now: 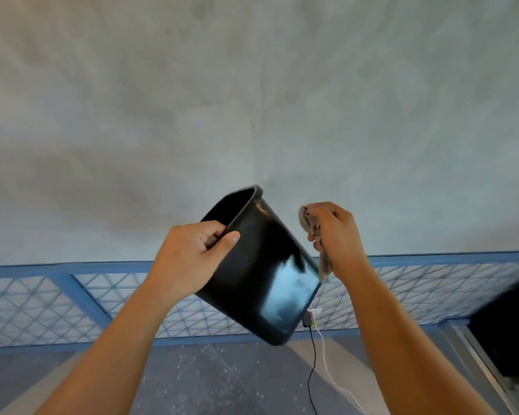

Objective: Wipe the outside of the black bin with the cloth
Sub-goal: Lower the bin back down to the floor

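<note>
Head view: left hand (192, 250) grips black bin (261, 283); right hand (339, 235) holds cloth (312, 226).

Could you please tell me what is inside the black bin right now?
Inside the black bin only a dark strip of inner wall shows near the rim, where fingers of the left hand curl in. The bin's own side hides the rest, including the bottom.

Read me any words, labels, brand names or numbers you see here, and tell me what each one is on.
There is no text that can be read.
black bin: no label or brand shows, only a pale patch of glare.
cloth: plain, no print.
plug at the wall: too small to tell whether it has markings.
</note>
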The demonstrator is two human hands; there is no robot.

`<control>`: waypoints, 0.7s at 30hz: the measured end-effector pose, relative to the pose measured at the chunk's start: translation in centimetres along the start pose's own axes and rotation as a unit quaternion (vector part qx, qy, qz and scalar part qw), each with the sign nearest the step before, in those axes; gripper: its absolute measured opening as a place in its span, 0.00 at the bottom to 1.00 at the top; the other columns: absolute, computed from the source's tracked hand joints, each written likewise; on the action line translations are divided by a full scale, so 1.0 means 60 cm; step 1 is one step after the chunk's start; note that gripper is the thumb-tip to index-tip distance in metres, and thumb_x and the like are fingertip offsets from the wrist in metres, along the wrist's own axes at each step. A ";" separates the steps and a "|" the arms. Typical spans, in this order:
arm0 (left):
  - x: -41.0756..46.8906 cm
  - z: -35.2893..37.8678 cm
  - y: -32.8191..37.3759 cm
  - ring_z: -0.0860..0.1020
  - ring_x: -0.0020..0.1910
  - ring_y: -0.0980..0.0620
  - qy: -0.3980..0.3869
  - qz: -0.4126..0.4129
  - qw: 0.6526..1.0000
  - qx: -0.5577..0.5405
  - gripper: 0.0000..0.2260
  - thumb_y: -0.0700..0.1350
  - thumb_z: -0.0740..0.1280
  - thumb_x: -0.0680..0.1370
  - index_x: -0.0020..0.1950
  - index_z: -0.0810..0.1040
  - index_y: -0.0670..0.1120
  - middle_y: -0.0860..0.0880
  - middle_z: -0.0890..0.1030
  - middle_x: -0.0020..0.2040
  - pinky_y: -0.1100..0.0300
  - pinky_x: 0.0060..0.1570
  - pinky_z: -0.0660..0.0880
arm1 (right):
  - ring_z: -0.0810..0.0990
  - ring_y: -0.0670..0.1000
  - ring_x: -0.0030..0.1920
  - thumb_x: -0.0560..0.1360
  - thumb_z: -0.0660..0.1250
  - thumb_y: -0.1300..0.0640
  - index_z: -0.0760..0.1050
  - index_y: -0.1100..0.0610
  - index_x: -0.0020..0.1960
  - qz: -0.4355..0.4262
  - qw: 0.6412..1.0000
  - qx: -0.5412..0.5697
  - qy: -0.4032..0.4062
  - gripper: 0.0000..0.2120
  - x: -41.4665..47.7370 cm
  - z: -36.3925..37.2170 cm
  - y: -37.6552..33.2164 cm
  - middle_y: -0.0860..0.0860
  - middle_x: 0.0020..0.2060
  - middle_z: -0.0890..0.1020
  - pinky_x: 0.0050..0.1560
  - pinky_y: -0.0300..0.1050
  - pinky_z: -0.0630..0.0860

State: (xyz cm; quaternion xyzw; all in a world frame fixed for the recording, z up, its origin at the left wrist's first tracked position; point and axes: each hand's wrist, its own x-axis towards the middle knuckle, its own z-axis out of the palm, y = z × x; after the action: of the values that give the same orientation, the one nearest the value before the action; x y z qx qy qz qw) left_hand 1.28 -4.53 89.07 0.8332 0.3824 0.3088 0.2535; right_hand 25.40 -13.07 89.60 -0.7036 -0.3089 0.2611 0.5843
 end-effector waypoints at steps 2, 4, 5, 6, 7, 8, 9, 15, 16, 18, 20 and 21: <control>0.002 0.012 0.008 0.75 0.29 0.51 -0.032 0.035 0.999 0.014 0.14 0.55 0.69 0.81 0.41 0.81 0.49 0.51 0.77 0.28 0.62 0.31 0.69 | 0.71 0.53 0.33 0.80 0.64 0.47 0.81 0.62 0.48 0.052 0.996 -0.006 -0.066 0.18 0.013 -0.006 -0.002 0.53 0.31 0.77 0.34 0.45 0.68; 0.003 0.025 0.011 0.77 0.30 0.53 -0.069 0.063 0.995 0.041 0.17 0.62 0.66 0.80 0.43 0.82 0.50 0.52 0.79 0.29 0.58 0.34 0.73 | 0.73 0.52 0.33 0.80 0.61 0.35 0.82 0.60 0.48 0.081 0.987 -0.045 -0.135 0.28 0.025 -0.015 -0.005 0.53 0.32 0.78 0.35 0.45 0.70; 0.004 0.031 0.012 0.79 0.32 0.54 -0.084 0.075 0.992 0.060 0.20 0.65 0.63 0.79 0.45 0.83 0.51 0.52 0.80 0.31 0.55 0.37 0.75 | 0.74 0.51 0.33 0.78 0.60 0.31 0.82 0.59 0.46 0.084 0.979 -0.077 -0.169 0.31 0.032 -0.020 -0.007 0.53 0.32 0.78 0.35 0.45 0.71; 0.006 0.036 0.011 0.79 0.33 0.55 -0.098 0.089 0.988 0.084 0.22 0.67 0.61 0.79 0.46 0.83 0.51 0.53 0.81 0.32 0.54 0.39 0.76 | 0.75 0.51 0.34 0.77 0.61 0.29 0.81 0.59 0.46 0.082 0.971 -0.113 -0.194 0.32 0.038 -0.024 -0.005 0.53 0.33 0.79 0.35 0.45 0.72; 0.008 0.043 0.011 0.79 0.34 0.56 -0.111 0.103 0.982 0.109 0.23 0.68 0.59 0.79 0.46 0.83 0.51 0.54 0.81 0.33 0.55 0.39 0.76 | 0.75 0.51 0.35 0.76 0.63 0.30 0.80 0.59 0.48 0.078 0.964 -0.146 -0.210 0.31 0.044 -0.027 0.000 0.53 0.35 0.79 0.35 0.44 0.73; 0.010 0.049 0.009 0.79 0.35 0.57 -0.126 0.117 0.976 0.133 0.24 0.68 0.57 0.79 0.47 0.83 0.52 0.55 0.81 0.34 0.56 0.40 0.75 | 0.76 0.51 0.35 0.77 0.67 0.33 0.79 0.60 0.49 0.075 0.957 -0.170 -0.222 0.27 0.050 -0.028 0.008 0.53 0.35 0.79 0.33 0.42 0.73; 0.010 0.058 0.007 0.79 0.37 0.58 -0.142 0.126 0.970 0.151 0.24 0.68 0.56 0.79 0.47 0.83 0.53 0.55 0.81 0.35 0.57 0.40 0.75 | 0.76 0.52 0.35 0.77 0.70 0.39 0.77 0.60 0.48 0.078 0.952 -0.183 -0.234 0.22 0.055 -0.030 0.020 0.54 0.36 0.78 0.30 0.41 0.72; -0.010 0.099 -0.039 0.79 0.60 0.54 -0.137 0.066 0.971 0.185 0.24 0.72 0.58 0.75 0.56 0.87 0.62 0.60 0.84 0.60 0.50 0.62 0.72 | 0.77 0.56 0.33 0.78 0.66 0.57 0.72 0.60 0.41 0.202 0.938 -0.099 -0.264 0.09 0.050 -0.021 0.114 0.60 0.34 0.76 0.34 0.46 0.77; -0.021 0.109 -0.050 0.75 0.67 0.51 -0.120 0.047 0.971 0.202 0.24 0.74 0.59 0.73 0.54 0.87 0.63 0.59 0.81 0.68 0.47 0.67 0.69 | 0.76 0.56 0.31 0.78 0.65 0.58 0.71 0.60 0.40 0.203 0.940 -0.092 -0.259 0.09 0.046 -0.014 0.130 0.59 0.32 0.76 0.35 0.47 0.78; -0.044 0.128 -0.071 0.67 0.74 0.45 -0.063 0.000 0.981 0.185 0.20 0.74 0.64 0.72 0.52 0.85 0.65 0.52 0.71 0.77 0.44 0.72 0.64 | 0.76 0.54 0.27 0.77 0.64 0.58 0.70 0.59 0.39 0.188 0.947 -0.098 -0.241 0.10 0.041 -0.001 0.166 0.57 0.28 0.74 0.35 0.48 0.78; -0.066 0.153 -0.102 0.64 0.75 0.45 0.002 -0.117 0.987 0.109 0.21 0.74 0.67 0.71 0.57 0.79 0.63 0.49 0.66 0.77 0.47 0.75 0.63 | 0.77 0.53 0.24 0.76 0.64 0.57 0.68 0.58 0.38 0.176 0.954 -0.117 -0.213 0.10 0.040 0.009 0.203 0.54 0.24 0.73 0.35 0.53 0.78; -0.077 0.162 -0.114 0.66 0.74 0.45 0.029 -0.205 0.977 0.048 0.26 0.76 0.68 0.69 0.60 0.76 0.62 0.47 0.68 0.74 0.47 0.74 0.65 | 0.78 0.54 0.24 0.76 0.64 0.57 0.68 0.58 0.37 0.178 0.955 -0.113 -0.208 0.10 0.039 0.014 0.227 0.53 0.24 0.74 0.35 0.56 0.80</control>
State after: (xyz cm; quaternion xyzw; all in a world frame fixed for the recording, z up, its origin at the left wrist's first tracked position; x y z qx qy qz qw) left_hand 2.48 -6.04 76.46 0.7389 0.5669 0.2558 0.2594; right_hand 28.11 -12.50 76.05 -0.7389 -0.3208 0.4644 0.3680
